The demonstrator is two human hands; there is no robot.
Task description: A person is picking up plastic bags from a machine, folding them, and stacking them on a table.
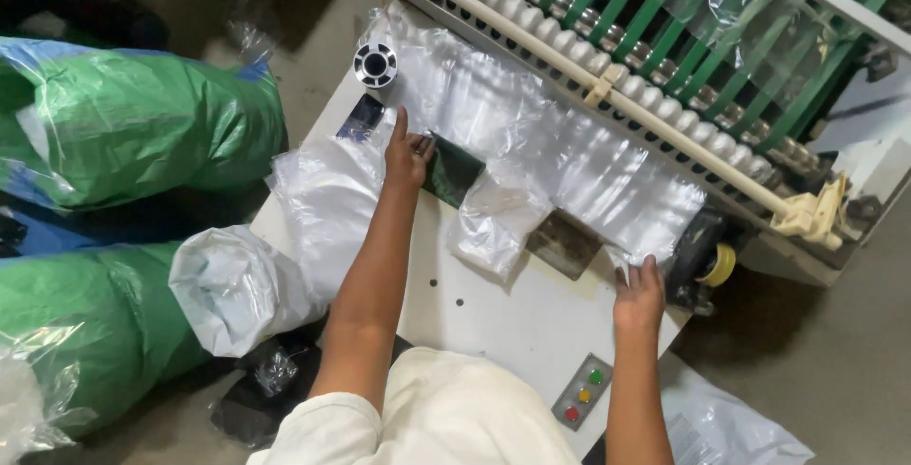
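Here both hands, left hand (pixel 408 155) and right hand (pixel 639 296), seemingly press flat, fingers spread, on clear plastic sheets (pixel 569 157).

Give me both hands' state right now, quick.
Left hand: open, flat on the clear plastic bags.
Right hand: open, fingers on the bags' near edge.

The person wears a cream, short-sleeved top; both forearms are bare, with no gloves, watch or rings visible on either arm.
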